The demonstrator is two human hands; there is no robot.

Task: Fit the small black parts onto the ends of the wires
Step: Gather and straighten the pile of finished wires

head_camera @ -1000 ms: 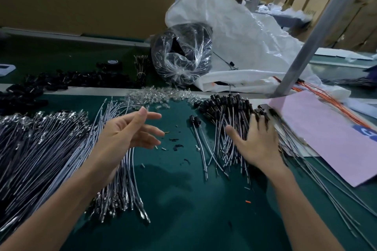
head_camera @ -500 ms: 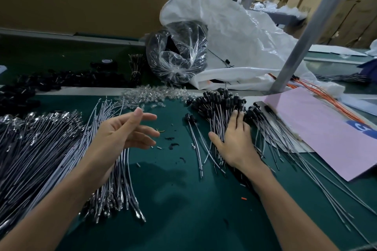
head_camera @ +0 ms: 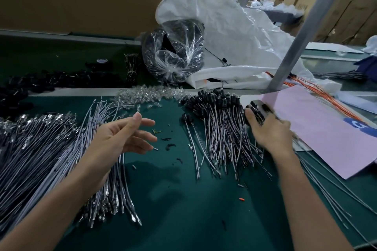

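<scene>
A big heap of grey wires with metal tips (head_camera: 40,149) covers the left of the green mat (head_camera: 173,199). My left hand (head_camera: 120,138) hovers above the heap's right edge, fingers loosely spread, holding nothing. A pile of wires fitted with small black parts (head_camera: 220,128) lies right of centre. My right hand (head_camera: 269,132) lies on that pile's right side, its blurred fingers stretched over several black-capped ends. Loose black parts (head_camera: 51,83) sit in a dark row at the far left.
Small clear plastic pieces (head_camera: 151,96) lie behind the wires. A clear bag of black parts (head_camera: 173,57) and a white sack (head_camera: 234,32) stand at the back. A slanted metal post (head_camera: 302,32), a pink sheet (head_camera: 326,128) and orange wires (head_camera: 318,91) fill the right side.
My right hand slid left across the capped-wire pile, then back right to its edge by the pink sheet. The left hand has stayed spread in about the same place.
</scene>
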